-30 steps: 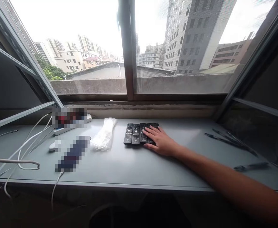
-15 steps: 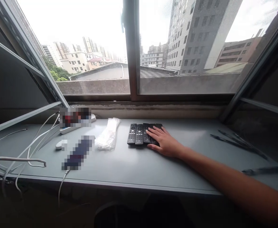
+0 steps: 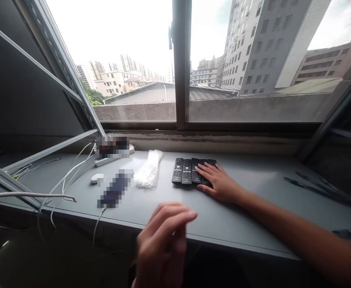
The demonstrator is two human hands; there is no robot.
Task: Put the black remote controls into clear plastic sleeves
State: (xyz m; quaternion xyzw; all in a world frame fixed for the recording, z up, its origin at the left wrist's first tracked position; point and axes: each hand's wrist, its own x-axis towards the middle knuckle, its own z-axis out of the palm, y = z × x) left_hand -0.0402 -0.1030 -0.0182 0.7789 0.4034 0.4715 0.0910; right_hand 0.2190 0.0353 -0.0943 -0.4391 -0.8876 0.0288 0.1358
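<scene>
Several black remote controls [image 3: 187,171] lie side by side in a row on the grey tabletop [image 3: 238,220]. My right hand [image 3: 220,183] rests flat over the right part of the row, fingers spread, hiding parts of those remotes. The two leftmost remotes show in full. Over the table's front edge, my left hand [image 3: 165,234] is raised, slightly blurred, with fingers loosely bent and the thumb apart from them. Nothing shows in it. Beyond it, left of the remotes, lies a bundle of clear plastic bags [image 3: 148,170].
A pixelated dark object with a cable [image 3: 100,224] lies at left, near a small white item [image 3: 95,178]. Behind are a white power strip [image 3: 103,161] and loose white cables. Dark cables [image 3: 316,186] lie at right. Metal frame bars [image 3: 70,84] and a window stand around the table.
My left hand has come into view from below, above the table's front edge. The view has shifted left. My right hand stays on the remotes.
</scene>
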